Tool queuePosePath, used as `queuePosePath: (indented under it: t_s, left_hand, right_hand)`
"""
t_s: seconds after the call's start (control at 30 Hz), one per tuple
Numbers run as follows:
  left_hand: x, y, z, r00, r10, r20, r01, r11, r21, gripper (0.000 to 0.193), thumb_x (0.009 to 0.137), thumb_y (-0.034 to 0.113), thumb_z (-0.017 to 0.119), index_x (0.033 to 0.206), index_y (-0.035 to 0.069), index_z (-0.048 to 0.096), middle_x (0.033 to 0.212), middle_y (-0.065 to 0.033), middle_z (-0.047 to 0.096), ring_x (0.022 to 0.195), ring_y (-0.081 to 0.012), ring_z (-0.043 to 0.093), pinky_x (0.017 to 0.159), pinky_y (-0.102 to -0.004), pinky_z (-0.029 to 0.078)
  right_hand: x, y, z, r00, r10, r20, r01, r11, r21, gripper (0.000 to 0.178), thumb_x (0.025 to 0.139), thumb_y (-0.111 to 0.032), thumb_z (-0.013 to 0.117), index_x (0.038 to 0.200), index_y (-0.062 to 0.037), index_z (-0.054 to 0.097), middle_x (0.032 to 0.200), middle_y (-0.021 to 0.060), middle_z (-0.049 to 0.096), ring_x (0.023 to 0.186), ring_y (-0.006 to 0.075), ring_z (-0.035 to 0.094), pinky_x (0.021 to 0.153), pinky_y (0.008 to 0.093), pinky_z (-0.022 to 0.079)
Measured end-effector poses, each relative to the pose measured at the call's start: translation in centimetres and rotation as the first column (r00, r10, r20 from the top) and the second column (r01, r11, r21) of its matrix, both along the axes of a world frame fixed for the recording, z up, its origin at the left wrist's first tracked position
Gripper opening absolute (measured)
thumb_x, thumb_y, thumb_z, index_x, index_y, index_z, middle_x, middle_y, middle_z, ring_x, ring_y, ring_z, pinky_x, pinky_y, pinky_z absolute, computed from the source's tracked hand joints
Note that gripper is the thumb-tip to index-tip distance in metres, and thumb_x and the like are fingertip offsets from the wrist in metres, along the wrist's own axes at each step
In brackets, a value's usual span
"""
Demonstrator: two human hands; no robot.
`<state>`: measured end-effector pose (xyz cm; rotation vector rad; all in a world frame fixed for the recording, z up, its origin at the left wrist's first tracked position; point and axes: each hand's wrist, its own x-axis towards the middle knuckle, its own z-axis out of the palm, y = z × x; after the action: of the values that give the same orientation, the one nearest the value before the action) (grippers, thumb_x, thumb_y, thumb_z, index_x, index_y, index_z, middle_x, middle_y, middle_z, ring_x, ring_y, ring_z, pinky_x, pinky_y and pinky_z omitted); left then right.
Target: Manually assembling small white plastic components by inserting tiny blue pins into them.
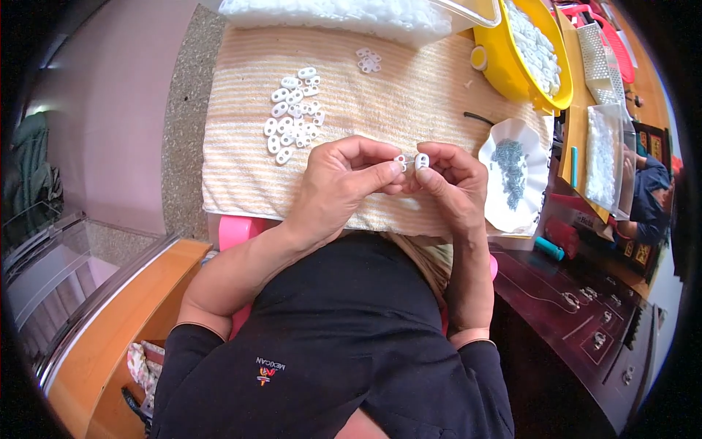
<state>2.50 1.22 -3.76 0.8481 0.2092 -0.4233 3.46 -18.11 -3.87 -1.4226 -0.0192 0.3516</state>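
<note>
Over the striped towel (241, 175), my left hand (338, 179) pinches a small white plastic piece with round holes (400, 159). My right hand (457, 179) grips an oval white plastic piece with two openings (422, 161) between thumb and fingers. The two pieces face each other a short way apart, with what looks like thin metal between them. To the left of my hands lies a loose group of white two-holed pieces (280, 110), oval and smaller ones together. On the right, a white fluted dish (492, 205) holds many small dark metal parts (510, 172).
A clear tub (472, 9) of white parts stands at the far edge, beside a yellow basin (504, 62) of white pieces. Several small white pieces (368, 61) lie near the tub. A dark thin rod (479, 117) rests by the dish. Another person (651, 190) appears at far right.
</note>
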Motion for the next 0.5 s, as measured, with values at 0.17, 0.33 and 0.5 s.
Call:
queuePosePath:
  t_s: [0.17, 0.33, 0.5]
  left_hand:
    - [0.05, 0.09, -0.05, 0.999, -0.026, 0.033, 0.026, 1.0, -0.014, 0.016, 0.086, 0.004, 0.066, 0.1, -0.003, 0.063, 0.092, -0.0106, 0.068, 0.08, -0.0133, 0.065, 0.074, -0.0267, 0.055]
    - [0.02, 0.07, -0.09, 0.999, -0.033, 0.025, 0.033, 0.999, 0.007, 0.016, 0.087, 0.005, 0.066, 0.1, -0.003, 0.063, 0.091, -0.0107, 0.067, 0.079, -0.0133, 0.064, 0.073, -0.0265, 0.055]
    - [0.05, -0.08, -0.1, 0.999, -0.033, 0.042, 0.033, 0.999, 0.007, 0.016, 0.087, 0.004, 0.066, 0.1, -0.003, 0.062, 0.091, -0.011, 0.067, 0.078, -0.0136, 0.064, 0.073, -0.026, 0.054]
  right_hand:
    - [-0.06, -0.07, -0.23, 0.999, 0.021, 0.027, -0.021, 1.0, 0.001, 0.028, 0.086, 0.0, 0.065, 0.113, 0.006, 0.06, 0.088, 0.0099, 0.067, 0.077, 0.0149, 0.066, 0.07, 0.0266, 0.056]
    - [-0.1, 0.03, -0.28, 0.998, 0.029, 0.055, -0.029, 1.0, 0.006, 0.03, 0.086, 0.001, 0.065, 0.115, 0.0062, 0.059, 0.088, 0.0102, 0.067, 0.078, 0.0154, 0.066, 0.07, 0.0263, 0.056]
    - [-0.17, -0.2, -0.38, 0.997, 0.034, 0.068, -0.035, 0.999, 0.02, 0.033, 0.086, 0.002, 0.064, 0.117, 0.0083, 0.057, 0.093, 0.0147, 0.067, 0.079, 0.0194, 0.067, 0.075, 0.0313, 0.056]
